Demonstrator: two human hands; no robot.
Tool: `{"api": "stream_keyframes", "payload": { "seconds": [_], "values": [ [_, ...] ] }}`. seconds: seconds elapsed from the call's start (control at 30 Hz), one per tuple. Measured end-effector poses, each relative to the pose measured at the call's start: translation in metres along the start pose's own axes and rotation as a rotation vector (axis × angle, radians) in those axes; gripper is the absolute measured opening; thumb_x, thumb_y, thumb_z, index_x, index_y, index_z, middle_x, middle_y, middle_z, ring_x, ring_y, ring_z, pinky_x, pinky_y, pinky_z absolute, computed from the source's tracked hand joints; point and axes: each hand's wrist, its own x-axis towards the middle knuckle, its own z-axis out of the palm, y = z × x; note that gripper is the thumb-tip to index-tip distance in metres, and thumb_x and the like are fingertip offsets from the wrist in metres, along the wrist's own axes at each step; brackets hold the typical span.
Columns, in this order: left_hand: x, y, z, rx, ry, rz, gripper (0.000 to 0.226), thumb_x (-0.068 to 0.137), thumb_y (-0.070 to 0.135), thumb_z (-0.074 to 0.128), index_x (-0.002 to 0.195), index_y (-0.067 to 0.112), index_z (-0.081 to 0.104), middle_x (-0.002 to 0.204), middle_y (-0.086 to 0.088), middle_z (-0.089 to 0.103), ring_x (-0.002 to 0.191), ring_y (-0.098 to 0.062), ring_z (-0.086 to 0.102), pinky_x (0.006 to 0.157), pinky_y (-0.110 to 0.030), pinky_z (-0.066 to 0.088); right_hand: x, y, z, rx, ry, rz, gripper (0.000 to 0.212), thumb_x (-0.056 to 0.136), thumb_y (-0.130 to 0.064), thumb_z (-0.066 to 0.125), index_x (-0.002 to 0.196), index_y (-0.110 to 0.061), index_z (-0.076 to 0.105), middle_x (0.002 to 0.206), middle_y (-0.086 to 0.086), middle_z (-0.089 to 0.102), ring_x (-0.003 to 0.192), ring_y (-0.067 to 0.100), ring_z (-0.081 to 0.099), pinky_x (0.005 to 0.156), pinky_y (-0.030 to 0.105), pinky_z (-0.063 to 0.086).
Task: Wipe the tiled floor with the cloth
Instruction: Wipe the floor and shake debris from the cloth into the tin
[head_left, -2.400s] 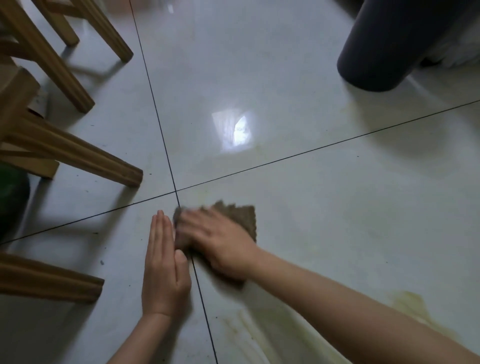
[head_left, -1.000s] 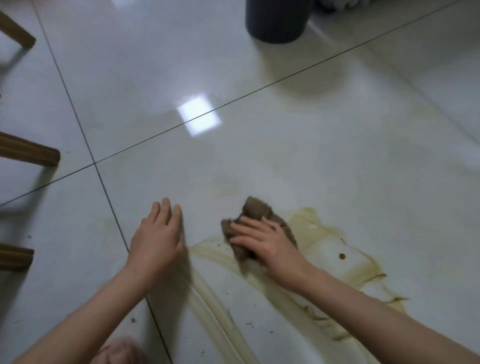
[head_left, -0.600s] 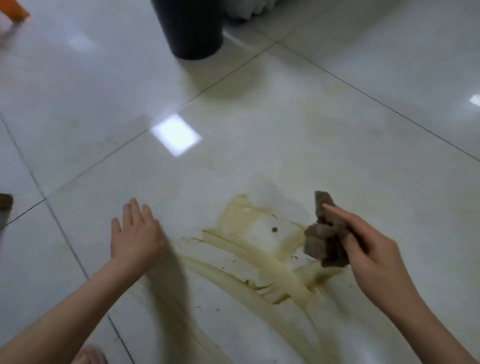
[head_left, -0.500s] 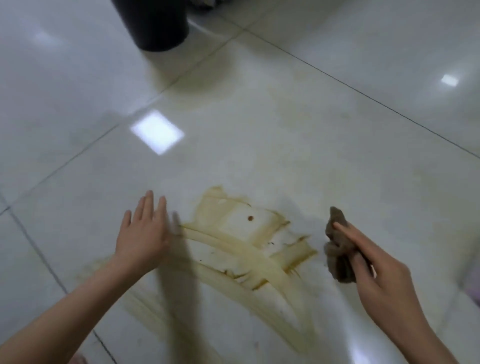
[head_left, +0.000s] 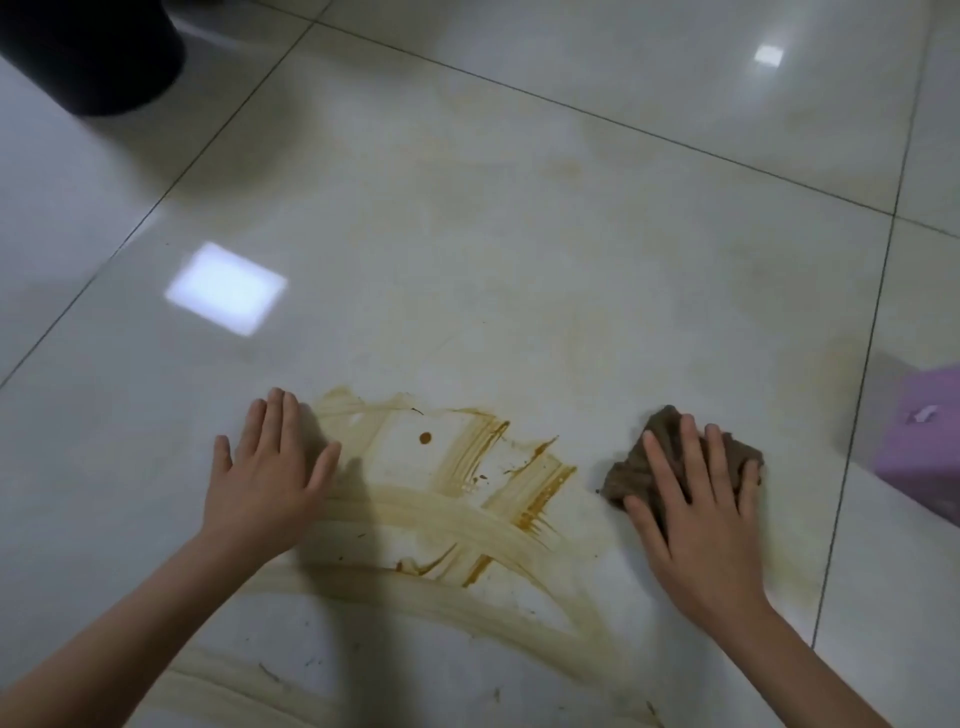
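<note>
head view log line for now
right hand pressing crumpled brown cloth | left hand flat on white tiled floor | yellow-brown smear between them

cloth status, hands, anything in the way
Left hand flat on floor. Right hand presses cloth down, right of the brown smear. Purple box close by on the right.

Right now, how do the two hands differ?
The left hand rests on bare floor; the right hand presses on the cloth. The left hand is at the stain's left edge; the right hand lies to its right. Both are palm-down, fingers straight.
</note>
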Motion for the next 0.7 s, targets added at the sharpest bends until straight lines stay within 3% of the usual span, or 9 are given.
{"api": "stream_keyframes", "payload": {
  "seconds": [0.1, 0.2, 0.33, 0.47, 0.57, 0.7],
  "values": [
    [0.0, -0.014, 0.004, -0.082, 0.03, -0.037, 0.075, 0.095, 0.055, 0.013, 0.153, 0.012, -0.01, 0.16, -0.004, -0.02, 0.147, -0.016, -0.018, 0.12, -0.047, 0.0, 0.007, -0.034, 0.011, 0.025, 0.096, -0.032, 0.064, 0.1, -0.054, 0.015, 0.15, -0.018, 0.033, 0.161, 0.012, 0.015, 0.149, 0.033, 0.01, 0.114, 0.062, 0.014],
    [-0.002, -0.03, 0.009, -0.163, 0.031, -0.072, 0.072, 0.096, 0.051, 0.011, 0.154, 0.013, -0.008, 0.159, -0.002, -0.02, 0.145, -0.012, -0.02, 0.12, -0.046, -0.004, 0.033, -0.118, 0.017, 0.037, 0.115, -0.171, 0.059, 0.097, -0.044, 0.026, 0.149, -0.017, 0.037, 0.16, 0.011, 0.018, 0.148, 0.032, 0.015, 0.115, 0.062, 0.018],
    [-0.004, -0.052, 0.017, -0.268, 0.077, -0.047, 0.059, 0.103, 0.039, 0.015, 0.154, 0.016, -0.001, 0.16, 0.002, -0.015, 0.145, -0.007, -0.016, 0.12, -0.041, -0.003, 0.09, -0.234, 0.016, 0.039, 0.028, -0.369, 0.059, 0.101, -0.041, 0.019, 0.156, -0.018, 0.009, 0.162, 0.009, -0.009, 0.149, 0.026, -0.013, 0.115, 0.054, -0.014],
    [-0.01, -0.066, 0.02, -0.294, 0.113, -0.163, 0.057, 0.103, 0.028, 0.021, 0.155, 0.013, 0.002, 0.161, -0.002, -0.012, 0.148, -0.014, -0.012, 0.12, -0.045, -0.002, 0.115, -0.309, 0.016, -0.057, -0.024, -0.501, 0.059, 0.103, -0.04, 0.017, 0.156, -0.019, 0.0, 0.161, 0.008, -0.017, 0.147, 0.026, -0.018, 0.115, 0.054, -0.015],
    [-0.011, -0.073, 0.017, -0.289, 0.108, -0.127, 0.055, 0.104, 0.026, 0.023, 0.155, 0.015, 0.005, 0.161, 0.0, -0.007, 0.148, -0.013, -0.007, 0.121, -0.044, 0.004, 0.115, -0.308, 0.007, -0.063, -0.04, -0.603, 0.059, 0.103, -0.036, 0.025, 0.156, -0.021, 0.002, 0.162, 0.004, -0.015, 0.148, 0.022, -0.017, 0.118, 0.052, -0.011],
    [-0.009, -0.083, 0.011, -0.255, 0.119, -0.119, 0.055, 0.102, 0.028, 0.024, 0.155, 0.019, 0.015, 0.162, 0.003, 0.002, 0.149, -0.012, 0.002, 0.12, -0.04, 0.015, 0.075, -0.215, 0.006, -0.076, -0.039, -0.586, 0.067, 0.093, -0.022, 0.044, 0.154, -0.021, 0.019, 0.163, 0.0, -0.006, 0.149, 0.019, -0.011, 0.12, 0.054, 0.002]
  ]
}}
